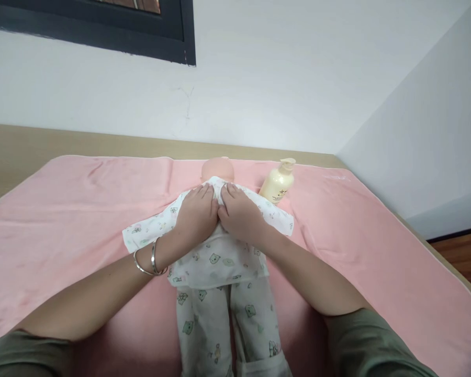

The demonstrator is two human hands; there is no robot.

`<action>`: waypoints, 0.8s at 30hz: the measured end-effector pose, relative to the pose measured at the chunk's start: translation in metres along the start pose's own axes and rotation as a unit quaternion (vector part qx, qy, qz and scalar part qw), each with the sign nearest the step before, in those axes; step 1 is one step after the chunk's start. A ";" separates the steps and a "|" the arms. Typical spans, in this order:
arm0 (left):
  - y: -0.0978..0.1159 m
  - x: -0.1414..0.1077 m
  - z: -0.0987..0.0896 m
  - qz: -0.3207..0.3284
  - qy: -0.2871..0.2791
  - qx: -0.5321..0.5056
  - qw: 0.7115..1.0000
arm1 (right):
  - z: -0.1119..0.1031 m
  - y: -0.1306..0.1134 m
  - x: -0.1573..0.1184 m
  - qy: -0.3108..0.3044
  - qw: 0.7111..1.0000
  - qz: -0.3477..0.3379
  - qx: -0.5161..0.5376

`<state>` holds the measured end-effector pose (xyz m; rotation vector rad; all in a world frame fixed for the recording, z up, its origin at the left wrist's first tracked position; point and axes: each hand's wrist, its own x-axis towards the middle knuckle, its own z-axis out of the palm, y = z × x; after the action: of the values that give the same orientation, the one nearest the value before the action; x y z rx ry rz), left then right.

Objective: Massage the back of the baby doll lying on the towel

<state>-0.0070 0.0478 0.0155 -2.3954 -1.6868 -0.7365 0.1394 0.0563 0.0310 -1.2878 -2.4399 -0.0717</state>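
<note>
A baby doll (217, 168) lies stretched out on a pink blanket, its smooth head at the far end and no face showing. It wears a white printed shirt (220, 262) with wide sleeves spread to both sides, and matching white trousers (208, 324). My left hand (198, 212) rests flat on the upper part of the shirt, just below the head. Beside it my right hand (239, 212) lies flat on the cloth too, the two thumbs close together at the middle. Neither hand holds anything that I can see.
A cream pump bottle (278, 182) stands tilted in view right of the doll's head, near the right sleeve. The pink blanket (82, 204) covers most of a wooden surface (63, 139). A white wall (259, 94) with a dark window frame (188, 36) rises behind.
</note>
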 end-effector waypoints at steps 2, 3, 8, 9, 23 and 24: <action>0.006 -0.008 0.001 0.005 0.015 0.000 1.000 | 0.000 0.011 0.010 -0.023 0.998 0.042 0.034; 0.009 -0.011 0.001 0.007 0.016 -0.001 1.000 | 0.000 0.015 0.015 -0.031 0.996 0.063 0.046; 0.016 -0.016 -0.004 0.004 0.004 -0.027 1.000 | 0.000 0.020 0.020 -0.030 0.996 0.079 0.037; 0.015 -0.014 -0.006 0.001 0.001 -0.037 0.999 | 0.001 0.018 0.018 -0.031 0.996 0.073 0.027; -0.006 0.007 0.000 -0.043 -0.021 -0.030 0.998 | 0.003 0.010 0.010 -0.011 0.998 0.043 0.053; -0.004 0.004 0.000 -0.032 -0.009 -0.022 0.999 | 0.002 0.013 0.014 -0.022 0.996 0.060 0.070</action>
<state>-0.0093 0.0526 0.0164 -2.3935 -1.7802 -0.7709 0.1426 0.0752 0.0325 -1.3830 -2.3510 0.1580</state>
